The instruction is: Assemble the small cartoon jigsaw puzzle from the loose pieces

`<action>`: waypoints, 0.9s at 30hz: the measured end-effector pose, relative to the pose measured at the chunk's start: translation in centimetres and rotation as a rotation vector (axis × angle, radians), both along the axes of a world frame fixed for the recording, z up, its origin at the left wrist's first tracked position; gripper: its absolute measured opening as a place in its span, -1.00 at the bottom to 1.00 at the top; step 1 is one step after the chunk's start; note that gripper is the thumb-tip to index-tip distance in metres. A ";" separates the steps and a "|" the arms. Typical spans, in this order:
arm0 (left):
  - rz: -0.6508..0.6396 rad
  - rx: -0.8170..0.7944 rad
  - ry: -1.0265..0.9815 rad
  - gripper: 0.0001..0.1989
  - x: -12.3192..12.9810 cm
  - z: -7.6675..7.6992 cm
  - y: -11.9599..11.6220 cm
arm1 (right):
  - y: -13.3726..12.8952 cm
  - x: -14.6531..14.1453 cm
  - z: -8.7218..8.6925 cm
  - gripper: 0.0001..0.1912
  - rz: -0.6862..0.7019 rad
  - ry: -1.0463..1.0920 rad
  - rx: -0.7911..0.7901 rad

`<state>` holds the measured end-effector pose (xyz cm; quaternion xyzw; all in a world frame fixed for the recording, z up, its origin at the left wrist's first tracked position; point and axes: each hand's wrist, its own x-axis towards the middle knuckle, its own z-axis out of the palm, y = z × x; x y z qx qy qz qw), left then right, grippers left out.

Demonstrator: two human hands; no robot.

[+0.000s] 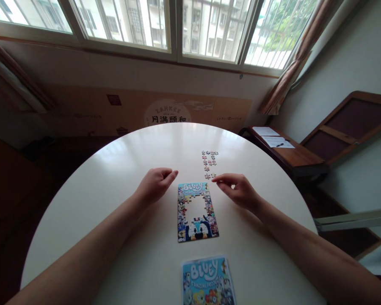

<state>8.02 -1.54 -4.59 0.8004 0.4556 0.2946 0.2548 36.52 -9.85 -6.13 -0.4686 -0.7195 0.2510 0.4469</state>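
A partly filled jigsaw puzzle point(198, 234) lies flat on the white round table, its middle showing a white gap. Beyond its top right corner, several loose puzzle pieces point(210, 162) are laid out in rows. My right hand point(236, 188) is beside the nearest loose pieces, fingers pinched together at the tips; whatever they hold, if anything, is too small to make out. To the upper left of the puzzle, my left hand point(155, 184) rests in a loose fist with nothing visible in it. Nearer me lies a Bluey picture sheet point(208, 281).
The round white table point(92, 203) fills the middle of the view. Behind it is a wall with a printed banner point(130, 110) under barred windows. At the right, a wooden chair point(307, 159) carries papers point(277, 142) and a pen.
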 end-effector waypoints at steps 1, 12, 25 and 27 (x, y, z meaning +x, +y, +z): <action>0.014 -0.018 -0.034 -0.53 -0.1 -0.1 0.2 | 0.4 0.2 -0.3 -0.80 -0.086 0.060 0.005; 0.156 -0.058 -0.176 -0.58 -0.2 -0.6 0.8 | 3.6 2.2 -2.8 -0.65 -0.474 0.048 0.095; 0.148 0.013 -0.134 -0.56 -0.3 -0.7 0.7 | 14.1 2.7 -1.8 -0.71 -0.517 -0.179 0.041; 0.154 0.020 -0.128 -0.56 -0.4 -0.6 0.7 | 16.2 2.5 -1.9 -0.71 -0.533 -0.190 0.016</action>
